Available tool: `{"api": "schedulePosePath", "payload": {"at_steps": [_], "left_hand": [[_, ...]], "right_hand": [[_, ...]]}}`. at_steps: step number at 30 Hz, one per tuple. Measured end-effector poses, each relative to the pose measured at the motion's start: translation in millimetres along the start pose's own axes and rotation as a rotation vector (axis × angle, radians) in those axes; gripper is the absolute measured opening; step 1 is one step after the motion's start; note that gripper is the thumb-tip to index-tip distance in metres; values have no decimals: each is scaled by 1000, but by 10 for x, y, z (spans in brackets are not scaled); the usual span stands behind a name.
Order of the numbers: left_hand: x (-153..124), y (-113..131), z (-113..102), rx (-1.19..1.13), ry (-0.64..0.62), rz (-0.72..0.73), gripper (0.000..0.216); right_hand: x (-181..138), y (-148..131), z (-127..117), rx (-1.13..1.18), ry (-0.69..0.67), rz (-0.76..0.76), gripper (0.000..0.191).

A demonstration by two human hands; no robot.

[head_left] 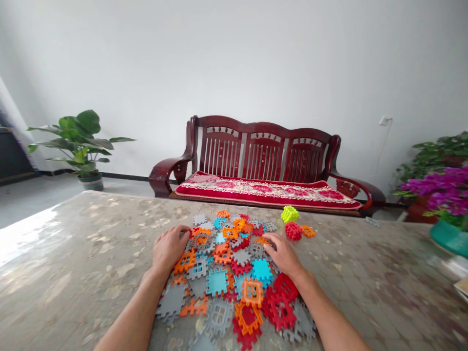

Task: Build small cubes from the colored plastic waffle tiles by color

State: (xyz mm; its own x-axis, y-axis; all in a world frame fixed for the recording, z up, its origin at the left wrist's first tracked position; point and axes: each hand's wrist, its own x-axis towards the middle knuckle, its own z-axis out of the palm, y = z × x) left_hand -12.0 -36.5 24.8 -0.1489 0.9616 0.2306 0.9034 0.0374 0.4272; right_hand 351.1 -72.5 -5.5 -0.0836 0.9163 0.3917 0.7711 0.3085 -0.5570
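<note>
— What takes up most of the view?

— A wide, mottled stone bench (73, 253), glossy, with light glaring on its left end. Behind it a dark red wooden settee (263, 151) stands against the white wall, with a red flowered cushion (263, 190) along its seat.

— Any plants?

— A leafy plant (82, 139) in a pot on the floor at the far left. Purple flowers (444, 187) stand in a teal pot at the right edge.

— And on the bench?

— A pile of tiles (226, 282) lies in the middle, near the person: flat, notched plastic squares in grey, orange, red and blue, overlapping loosely.

— The hands?

— Both rest palm down on the pile. The left hand (168, 248) sits at its left edge, fingers bent over the tiles; I cannot tell whether they grip one. The right hand (283, 254) lies at the right side, fingers close together and stretched flat toward the centre, pinching nothing.

— Anything apart from the pile?

— Just beyond the right hand, a yellow-green block (289, 213), a red block (293, 231) in front of it, and a single orange tile (309, 231) beside the red one.
</note>
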Motion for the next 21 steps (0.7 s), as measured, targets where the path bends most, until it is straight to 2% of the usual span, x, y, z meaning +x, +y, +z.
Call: {"api": "schedulePosePath", "payload": {"at_steps": [12, 21], "left_hand": [[84, -88, 112, -171, -24, 15, 30], [129, -121, 225, -376, 17, 31, 35]], "right_hand": [[16, 80, 18, 20, 0, 4, 28], [22, 91, 30, 80, 31, 14, 23]]}}
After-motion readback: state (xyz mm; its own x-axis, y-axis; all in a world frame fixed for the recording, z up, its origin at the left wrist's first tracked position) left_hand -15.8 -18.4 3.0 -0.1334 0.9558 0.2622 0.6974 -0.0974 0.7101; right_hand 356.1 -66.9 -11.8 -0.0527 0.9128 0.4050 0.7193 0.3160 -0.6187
